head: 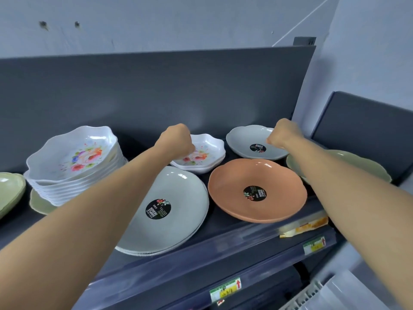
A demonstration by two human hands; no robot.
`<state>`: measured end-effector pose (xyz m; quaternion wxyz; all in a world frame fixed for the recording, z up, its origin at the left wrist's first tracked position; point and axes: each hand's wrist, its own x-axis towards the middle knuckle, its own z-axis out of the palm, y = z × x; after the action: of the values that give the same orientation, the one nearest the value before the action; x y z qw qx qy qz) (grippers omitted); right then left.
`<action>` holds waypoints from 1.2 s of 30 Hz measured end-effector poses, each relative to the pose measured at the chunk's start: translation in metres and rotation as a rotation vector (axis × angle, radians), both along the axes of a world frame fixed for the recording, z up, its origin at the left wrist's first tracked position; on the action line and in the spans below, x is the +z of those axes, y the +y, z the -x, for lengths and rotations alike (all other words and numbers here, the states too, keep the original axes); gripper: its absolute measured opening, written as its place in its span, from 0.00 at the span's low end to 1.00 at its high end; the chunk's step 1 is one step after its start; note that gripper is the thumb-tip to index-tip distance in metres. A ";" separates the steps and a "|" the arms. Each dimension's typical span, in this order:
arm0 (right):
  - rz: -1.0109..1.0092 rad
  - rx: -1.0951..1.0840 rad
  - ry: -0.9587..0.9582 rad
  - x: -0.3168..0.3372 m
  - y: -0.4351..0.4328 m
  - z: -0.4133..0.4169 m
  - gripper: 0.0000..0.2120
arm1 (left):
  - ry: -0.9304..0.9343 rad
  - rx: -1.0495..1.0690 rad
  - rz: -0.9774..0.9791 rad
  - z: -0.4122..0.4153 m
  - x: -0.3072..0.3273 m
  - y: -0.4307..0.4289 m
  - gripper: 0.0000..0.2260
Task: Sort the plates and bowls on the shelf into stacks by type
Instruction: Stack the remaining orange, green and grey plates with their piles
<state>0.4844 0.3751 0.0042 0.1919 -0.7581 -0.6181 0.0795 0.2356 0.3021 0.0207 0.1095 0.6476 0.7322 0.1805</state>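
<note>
Tall bowl stack (73, 157) stands at the shelf's (223, 223) back left. Left hand (176, 142) grips the small floral bowls (207, 151) at mid-back. Right hand (283, 134), fingers curled, probably pinches the rim of the grey plate (245, 137), back right.

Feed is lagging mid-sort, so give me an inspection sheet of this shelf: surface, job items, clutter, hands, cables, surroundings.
Surface: dark grey shelf, dishes spread across it.
Job's things: tall floral bowl stack left; small floral bowl stack centre back; grey plate stack front; orange plate beside it; back grey plate behind that; green plates at both ends.
Clutter: nothing seen.
Grippers: left hand curled at the small floral bowl stack's rim; right hand curled at the back grey plate's rim; fingers hidden.
Cables: thin white line on the wall, possibly a cord.
Surroundings: price labels on shelf edges; white crate lower right.
</note>
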 end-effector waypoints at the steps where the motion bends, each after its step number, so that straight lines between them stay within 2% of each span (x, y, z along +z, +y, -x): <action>1: -0.002 -0.005 -0.010 -0.001 0.002 -0.006 0.15 | 0.004 -0.001 0.006 -0.003 0.000 0.002 0.05; 8: 0.020 -0.060 -0.076 -0.006 0.011 -0.049 0.14 | -0.033 -0.126 0.030 -0.049 0.001 0.011 0.01; 12: 0.052 -0.056 -0.048 -0.010 0.017 -0.069 0.14 | -0.061 -0.191 0.031 -0.080 0.002 0.021 0.08; 15: 0.068 -0.024 -0.059 -0.012 0.019 -0.079 0.15 | -0.025 -0.205 0.036 -0.095 -0.001 0.029 0.04; 18: 0.089 0.014 -0.063 -0.013 0.024 -0.081 0.18 | -0.018 -0.218 0.053 -0.103 -0.003 0.032 0.05; 22: 0.125 0.049 0.006 -0.015 0.032 -0.074 0.18 | -0.004 -0.241 0.061 -0.107 -0.002 0.030 0.05; 28: 0.147 -0.002 0.130 -0.022 0.042 -0.070 0.14 | -0.010 -0.230 0.060 -0.102 -0.002 0.033 0.05; 36: 0.050 -0.053 0.270 -0.009 0.046 -0.072 0.15 | 0.022 -0.219 0.081 -0.095 -0.005 0.031 0.05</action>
<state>0.5566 0.4208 -0.0049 0.2563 -0.7611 -0.5643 0.1912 0.3308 0.3328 0.0160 0.1465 0.7207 0.6648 0.1308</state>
